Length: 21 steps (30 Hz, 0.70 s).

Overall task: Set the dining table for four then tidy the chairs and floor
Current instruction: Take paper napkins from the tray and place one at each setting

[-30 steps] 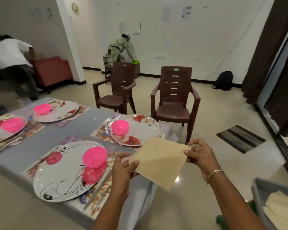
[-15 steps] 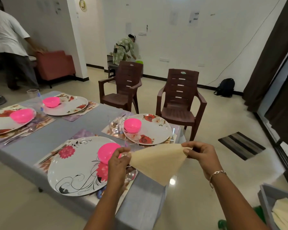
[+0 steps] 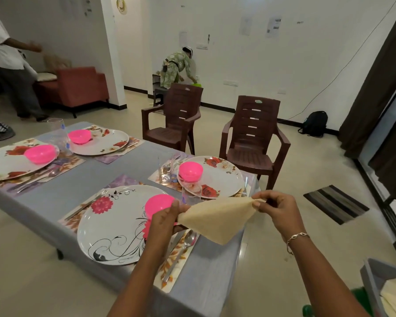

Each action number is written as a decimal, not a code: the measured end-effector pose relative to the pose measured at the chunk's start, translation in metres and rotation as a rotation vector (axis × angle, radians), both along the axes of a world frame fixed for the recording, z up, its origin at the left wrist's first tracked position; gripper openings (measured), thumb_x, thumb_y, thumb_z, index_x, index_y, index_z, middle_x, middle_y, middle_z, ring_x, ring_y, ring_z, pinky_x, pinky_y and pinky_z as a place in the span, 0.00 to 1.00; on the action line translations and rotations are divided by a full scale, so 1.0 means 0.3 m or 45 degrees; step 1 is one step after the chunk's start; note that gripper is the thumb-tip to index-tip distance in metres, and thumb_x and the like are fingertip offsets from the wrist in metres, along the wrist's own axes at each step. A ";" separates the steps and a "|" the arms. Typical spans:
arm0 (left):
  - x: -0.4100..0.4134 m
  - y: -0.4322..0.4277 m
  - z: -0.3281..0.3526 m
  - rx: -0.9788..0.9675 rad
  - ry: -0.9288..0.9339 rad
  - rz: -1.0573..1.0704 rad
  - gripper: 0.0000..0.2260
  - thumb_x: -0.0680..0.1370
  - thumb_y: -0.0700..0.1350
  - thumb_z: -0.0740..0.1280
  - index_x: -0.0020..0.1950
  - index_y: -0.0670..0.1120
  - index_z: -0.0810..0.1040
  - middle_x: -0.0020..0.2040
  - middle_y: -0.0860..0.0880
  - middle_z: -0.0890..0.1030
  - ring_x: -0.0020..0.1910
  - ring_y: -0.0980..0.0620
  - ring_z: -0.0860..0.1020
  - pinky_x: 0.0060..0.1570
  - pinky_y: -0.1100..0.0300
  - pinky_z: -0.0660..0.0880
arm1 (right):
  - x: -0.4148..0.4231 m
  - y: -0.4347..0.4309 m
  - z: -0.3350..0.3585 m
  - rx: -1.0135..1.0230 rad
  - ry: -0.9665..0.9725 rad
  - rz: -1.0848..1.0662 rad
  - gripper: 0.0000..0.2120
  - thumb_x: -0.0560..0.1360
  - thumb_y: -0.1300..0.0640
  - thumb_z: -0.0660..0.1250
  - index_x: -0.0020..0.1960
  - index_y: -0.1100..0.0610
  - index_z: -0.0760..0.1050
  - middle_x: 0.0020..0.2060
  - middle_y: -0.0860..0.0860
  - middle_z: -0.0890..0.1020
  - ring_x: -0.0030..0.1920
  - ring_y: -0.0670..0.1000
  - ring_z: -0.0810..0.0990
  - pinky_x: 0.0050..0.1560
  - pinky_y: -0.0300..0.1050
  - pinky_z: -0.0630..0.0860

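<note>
While you hold the napkin [image 3: 215, 219] stretched above the near corner of the table [image 3: 89, 179], each hand pinches one of its corners. Your left hand [image 3: 165, 219] has thumb and fingers closed on the left tip, and your right hand [image 3: 281, 211] nips the upper right corner. The rest hangs down in a point past the table's edge.

Just under your left hand lies the near plate [image 3: 114, 227], carrying a pink bowl [image 3: 157, 203]. A knife and spoon [image 3: 183, 245] lie on the mat to its right, below the napkin. A clear glass [image 3: 191, 196] stands right behind the napkin, between the near plate and the rose plate [image 3: 217, 179], which has its own bowl. Two more plates [image 3: 101, 143] with bowls sit on the far side.

Two brown chairs [image 3: 254, 138] stand a little apart from the table's far end. A striped floor mat [image 3: 334, 203] lies to your right, and a backpack [image 3: 314, 123] rests by the wall.

Your left hand covers the bowl's near side, and the napkin hides the lower part of the glass. The grey bin [image 3: 373, 284] at the lower right, holding more folded napkins, is cut off by the frame. So is the standing person [image 3: 7, 65] on the left. What the bent-over person [image 3: 176, 67] at the back wall handles is too small to tell.
</note>
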<state>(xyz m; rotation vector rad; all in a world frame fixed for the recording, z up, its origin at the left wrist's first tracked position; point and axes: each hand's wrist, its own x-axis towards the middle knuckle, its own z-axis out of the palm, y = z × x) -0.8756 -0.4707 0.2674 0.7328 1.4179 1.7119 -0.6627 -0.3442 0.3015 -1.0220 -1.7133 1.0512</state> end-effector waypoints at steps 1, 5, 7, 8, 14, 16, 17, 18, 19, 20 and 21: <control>-0.001 -0.002 0.000 -0.004 0.003 -0.002 0.13 0.80 0.45 0.59 0.46 0.44 0.82 0.38 0.48 0.85 0.37 0.54 0.83 0.36 0.65 0.79 | -0.001 0.001 -0.001 0.006 -0.006 -0.003 0.14 0.69 0.70 0.70 0.38 0.51 0.80 0.37 0.50 0.82 0.41 0.48 0.79 0.43 0.33 0.78; -0.007 -0.013 -0.004 0.019 0.098 -0.035 0.07 0.75 0.34 0.66 0.51 0.41 0.81 0.45 0.43 0.83 0.44 0.50 0.82 0.38 0.66 0.78 | -0.015 -0.003 0.002 0.024 -0.010 -0.001 0.14 0.69 0.70 0.70 0.38 0.51 0.80 0.38 0.51 0.82 0.41 0.49 0.79 0.45 0.36 0.79; -0.013 -0.017 -0.008 0.031 0.080 -0.016 0.09 0.73 0.31 0.67 0.49 0.42 0.81 0.46 0.42 0.82 0.46 0.48 0.81 0.38 0.65 0.79 | -0.023 -0.009 0.007 0.033 0.003 0.009 0.13 0.69 0.70 0.69 0.39 0.52 0.80 0.38 0.51 0.82 0.42 0.49 0.79 0.44 0.37 0.79; -0.015 -0.020 -0.008 0.036 0.067 -0.004 0.10 0.73 0.30 0.67 0.49 0.42 0.80 0.46 0.43 0.82 0.46 0.47 0.81 0.38 0.64 0.79 | -0.026 -0.013 0.008 0.028 0.025 0.018 0.13 0.69 0.70 0.69 0.39 0.53 0.80 0.38 0.51 0.82 0.41 0.49 0.79 0.43 0.36 0.79; -0.019 -0.025 -0.011 0.079 -0.154 0.002 0.22 0.71 0.26 0.66 0.62 0.43 0.72 0.48 0.44 0.81 0.47 0.46 0.81 0.39 0.58 0.81 | -0.035 -0.020 0.006 -0.081 0.228 0.042 0.13 0.70 0.73 0.67 0.39 0.55 0.81 0.37 0.53 0.81 0.35 0.44 0.80 0.37 0.35 0.78; -0.022 -0.022 -0.015 0.080 -0.208 0.027 0.24 0.71 0.25 0.64 0.63 0.45 0.71 0.46 0.44 0.82 0.44 0.47 0.82 0.35 0.59 0.81 | -0.032 -0.016 0.010 -0.103 0.235 0.071 0.16 0.69 0.76 0.67 0.45 0.56 0.80 0.36 0.55 0.79 0.35 0.45 0.79 0.37 0.34 0.79; -0.023 -0.021 -0.014 0.091 -0.228 0.040 0.24 0.71 0.25 0.64 0.63 0.46 0.71 0.43 0.46 0.83 0.41 0.50 0.82 0.34 0.60 0.80 | -0.030 -0.013 0.011 -0.110 0.238 0.085 0.18 0.68 0.76 0.67 0.49 0.57 0.78 0.35 0.55 0.77 0.34 0.45 0.79 0.37 0.35 0.79; -0.023 -0.019 -0.012 0.107 -0.240 0.053 0.24 0.71 0.24 0.63 0.62 0.46 0.72 0.40 0.47 0.83 0.38 0.52 0.82 0.33 0.61 0.79 | -0.028 -0.010 0.012 -0.107 0.240 0.091 0.20 0.68 0.77 0.67 0.53 0.57 0.77 0.35 0.54 0.77 0.34 0.43 0.79 0.38 0.35 0.79; -0.021 -0.019 -0.007 0.129 -0.237 0.065 0.23 0.71 0.24 0.63 0.60 0.46 0.74 0.38 0.49 0.83 0.37 0.52 0.81 0.33 0.61 0.79 | -0.026 -0.006 0.013 -0.087 0.240 0.087 0.22 0.67 0.76 0.67 0.56 0.58 0.76 0.34 0.54 0.76 0.34 0.42 0.78 0.38 0.34 0.79; -0.019 -0.018 -0.003 0.153 -0.214 0.078 0.22 0.71 0.24 0.63 0.58 0.46 0.76 0.37 0.50 0.83 0.37 0.53 0.81 0.34 0.61 0.79 | -0.024 -0.004 0.015 -0.055 0.241 0.081 0.23 0.67 0.76 0.68 0.58 0.58 0.75 0.34 0.53 0.76 0.33 0.41 0.78 0.38 0.33 0.78; -0.015 -0.019 0.004 0.186 -0.173 0.091 0.21 0.71 0.23 0.63 0.55 0.45 0.77 0.36 0.50 0.83 0.37 0.54 0.81 0.35 0.62 0.79 | -0.023 -0.003 0.019 -0.013 0.245 0.078 0.23 0.68 0.76 0.68 0.59 0.58 0.75 0.34 0.52 0.75 0.34 0.40 0.77 0.38 0.32 0.77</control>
